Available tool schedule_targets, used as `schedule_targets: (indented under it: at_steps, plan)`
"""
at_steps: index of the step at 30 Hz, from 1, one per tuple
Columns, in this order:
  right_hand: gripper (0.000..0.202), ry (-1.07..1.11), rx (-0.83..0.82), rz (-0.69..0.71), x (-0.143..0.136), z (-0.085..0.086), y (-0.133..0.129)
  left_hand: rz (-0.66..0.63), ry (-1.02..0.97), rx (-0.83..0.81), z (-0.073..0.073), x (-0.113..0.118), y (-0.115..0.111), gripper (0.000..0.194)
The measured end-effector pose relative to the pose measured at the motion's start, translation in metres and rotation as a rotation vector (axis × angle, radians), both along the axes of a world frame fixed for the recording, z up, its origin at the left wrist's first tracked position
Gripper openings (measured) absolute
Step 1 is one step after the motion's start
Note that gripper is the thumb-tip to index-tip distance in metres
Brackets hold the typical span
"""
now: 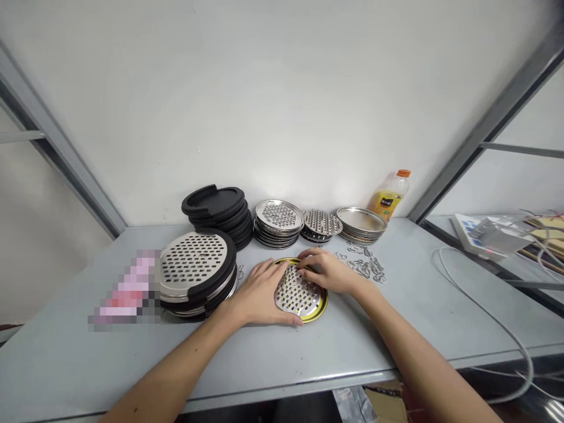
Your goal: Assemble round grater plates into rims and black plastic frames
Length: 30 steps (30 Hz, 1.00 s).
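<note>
A perforated metal grater disc [296, 294] lies in a shallow round lid with a yellow rim [325, 302], flat on the table. Around the lid's left side my left hand [259, 294] is curved, thumb at the near edge and fingers at the far edge, holding it. My right hand [326, 270] has its fingers bent and closed over the disc's far right part; whatever is between the fingertips is hidden. Just right of that hand lie several small bent wire clips [363, 264] in a loose heap.
A stack of black rings with grater discs [194, 264] stands at left, black ring holders [215, 205] behind it. Along the wall are stacked grater discs [278, 217], smaller discs [322, 223], metal lids [361, 220] and a bottle [392, 194]. A white cable [484, 323] loops at right.
</note>
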State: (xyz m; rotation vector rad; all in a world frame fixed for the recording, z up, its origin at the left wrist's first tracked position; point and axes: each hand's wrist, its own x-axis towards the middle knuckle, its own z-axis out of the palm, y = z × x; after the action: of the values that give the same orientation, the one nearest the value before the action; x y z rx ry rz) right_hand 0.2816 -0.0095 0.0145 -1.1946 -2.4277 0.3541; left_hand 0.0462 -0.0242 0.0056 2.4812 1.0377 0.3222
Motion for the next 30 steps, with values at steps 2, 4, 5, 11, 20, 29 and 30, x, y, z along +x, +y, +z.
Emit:
schedule_targets:
  at_steps: [2, 4, 5, 11, 20, 29, 30]
  plan:
    - [0.024, -0.003, 0.007, -0.002, 0.0001, -0.0013, 0.0009, -0.006, -0.012, 0.010, 0.0004, 0.0001, -0.0002, 0.118]
    - [0.024, -0.004, 0.010, -0.001, 0.0005, -0.0024, 0.0017, -0.017, -0.033, 0.022, 0.0010, 0.0003, -0.0006, 0.117]
    - [0.025, -0.004, 0.010, 0.001, 0.0008, -0.0030, 0.0020, -0.022, -0.047, 0.031, 0.0014, 0.0005, -0.0008, 0.117]
    - [0.024, 0.005, 0.022, -0.001, 0.0023, -0.0054, 0.0034, -0.036, -0.107, 0.057, -0.0005, 0.0010, -0.0008, 0.117]
    - [0.024, 0.000, 0.009, 0.003, 0.0026, -0.0032, 0.0028, -0.019, -0.092, 0.004, -0.0029, 0.0012, 0.0014, 0.118]
    - [0.023, 0.026, 0.025, 0.023, 0.0010, -0.0030, 0.0029, -0.006, -0.074, -0.021, -0.0022, 0.0012, 0.0002, 0.117]
    - [0.023, 0.028, 0.024, 0.024, 0.0007, -0.0025, 0.0026, -0.006, -0.071, -0.022, -0.0014, 0.0008, 0.0000, 0.117]
